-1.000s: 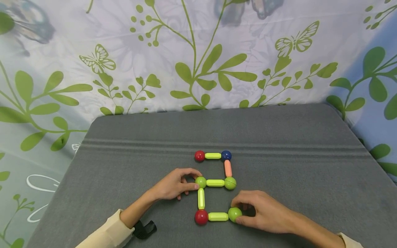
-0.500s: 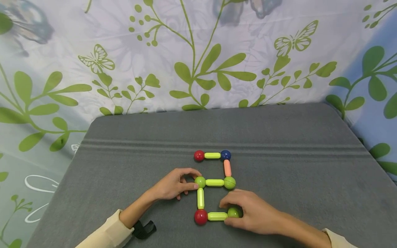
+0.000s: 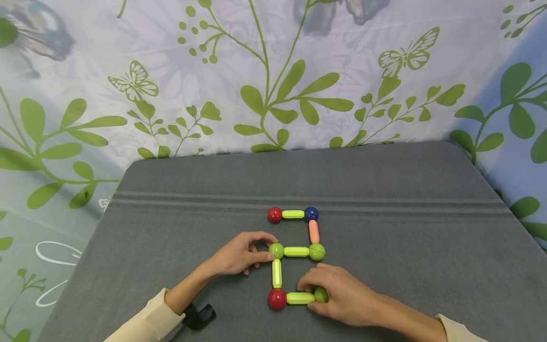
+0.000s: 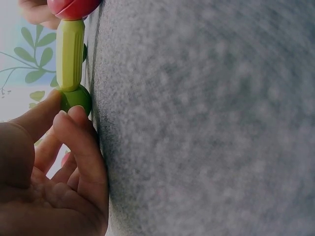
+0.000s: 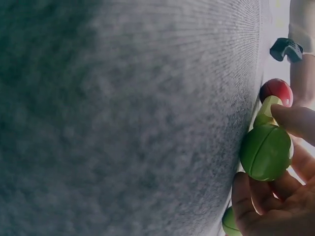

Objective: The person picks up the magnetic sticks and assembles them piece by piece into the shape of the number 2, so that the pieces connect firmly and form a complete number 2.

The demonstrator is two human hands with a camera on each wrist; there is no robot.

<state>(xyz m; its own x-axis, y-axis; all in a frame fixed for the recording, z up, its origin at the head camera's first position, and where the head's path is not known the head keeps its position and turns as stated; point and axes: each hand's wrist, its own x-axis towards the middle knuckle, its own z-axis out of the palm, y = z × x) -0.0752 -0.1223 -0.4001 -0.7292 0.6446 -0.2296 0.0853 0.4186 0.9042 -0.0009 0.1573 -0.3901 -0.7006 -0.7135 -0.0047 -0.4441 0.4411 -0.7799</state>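
Balls and ribbed rods lie joined in a 2-like figure in the head view. My left hand point(image 3: 242, 252) pinches the green ball point(image 3: 276, 251) at its middle left between thumb and fingers. A yellow-green rod point(image 4: 70, 55) runs from that ball to a red ball point(image 3: 277, 299). Around the green ball point(image 5: 266, 152) at the lower right curls my right hand point(image 3: 344, 295), its thumb by the end of the bottom yellow-green rod point(image 3: 300, 298). In the head view the hand covers part of this ball.
Further back are a green ball point(image 3: 317, 251), an orange-pink rod point(image 3: 314, 231), a blue ball point(image 3: 311, 213) and a red ball point(image 3: 275, 214). All rests on a grey cloth-covered table point(image 3: 192, 185). A black clip-like piece point(image 3: 199, 317) is at the left wrist. A leaf-patterned curtain point(image 3: 273, 71) stands behind.
My right hand has moved left, further over the lower-right green ball, its thumb now near the rod's end. The left hand and the joined pieces stay in place.
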